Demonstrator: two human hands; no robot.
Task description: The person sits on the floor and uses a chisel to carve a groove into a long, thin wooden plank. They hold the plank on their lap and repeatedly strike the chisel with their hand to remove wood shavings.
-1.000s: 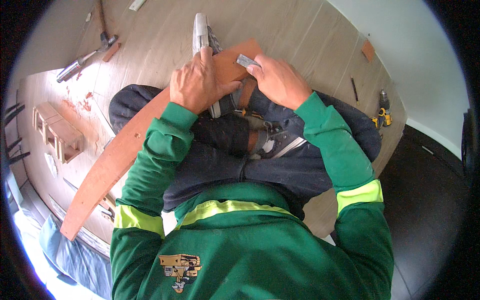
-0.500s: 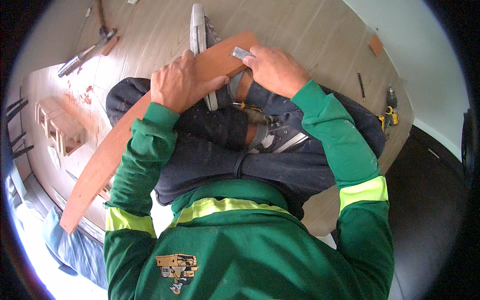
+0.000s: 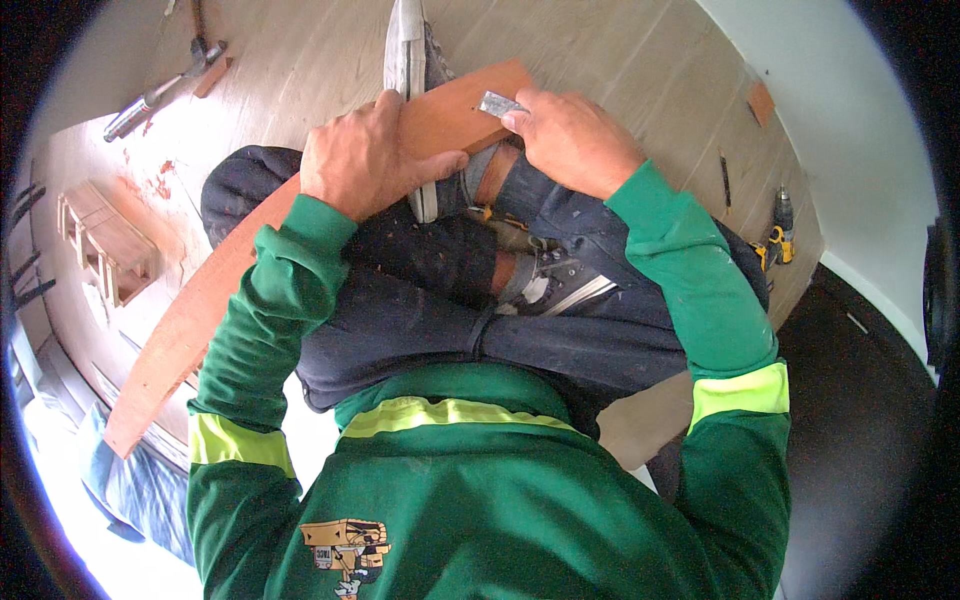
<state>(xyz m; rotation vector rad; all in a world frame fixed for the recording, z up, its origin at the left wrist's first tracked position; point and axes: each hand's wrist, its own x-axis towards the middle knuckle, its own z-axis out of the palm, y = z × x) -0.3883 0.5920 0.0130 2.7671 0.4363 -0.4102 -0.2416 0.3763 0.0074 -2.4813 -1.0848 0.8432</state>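
Observation:
Across my lap, slanting from far middle to near left, lies a long curved reddish-brown wooden board [image 3: 178,335]. My left hand [image 3: 362,160] grips it near its far end, thumb on the upper face and fingers over the outer edge. Between the thumb and fingers of my right hand [image 3: 575,135] is a small grey flat piece [image 3: 498,104]; its kind cannot be made out. That piece lies over the board's far end, close to a small dark hole. My left forearm covers part of the board's middle.
A hammer [image 3: 200,62] and a silver tube-like tool [image 3: 130,118] lie at the far left, near reddish crumbs. A small wooden crate [image 3: 108,243] stands on the left. On the right are a yellow-black drill [image 3: 781,225], a dark pencil-like stick [image 3: 725,182] and a wooden offcut [image 3: 761,103] by the wall.
My right hand and the grey piece have shifted slightly to the right, along with the board's far end. My left hand keeps its grip on the board.

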